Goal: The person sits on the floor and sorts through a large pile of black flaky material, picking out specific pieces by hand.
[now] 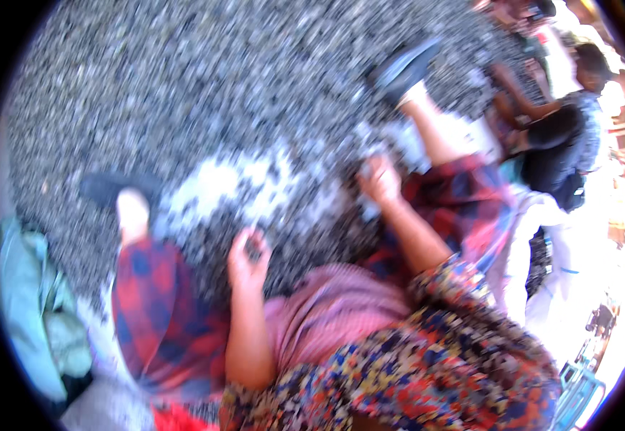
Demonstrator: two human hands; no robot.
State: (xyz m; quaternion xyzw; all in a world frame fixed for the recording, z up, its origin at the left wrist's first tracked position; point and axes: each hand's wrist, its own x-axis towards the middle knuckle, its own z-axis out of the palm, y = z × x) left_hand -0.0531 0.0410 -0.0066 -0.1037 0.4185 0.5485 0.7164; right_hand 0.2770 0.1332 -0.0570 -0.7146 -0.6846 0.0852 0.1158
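A spread of small dark grey pieces point(204, 86), too blurred to name, covers the ground before me. My left hand point(249, 260) is held low over it, between my knees. Its thumb and fingers curl together into a ring; whatever they pinch is too smeared to make out. To the right and farther off, my right hand point(381, 179) hovers near the inside of my right knee with its fingers bent inward. Something small and pale may be at its fingertips, but blur hides its kind. Between and beyond both hands, a white patch point(215, 185) shows through the dark pieces.
My legs in red and blue checked cloth point(155, 302) are spread apart, with dark shoes point(407, 68) resting on the pieces. Green cloth or sacks point(28, 302) lie at left. Another person point(567, 133) sits at right, near a large white sack point(542, 251).
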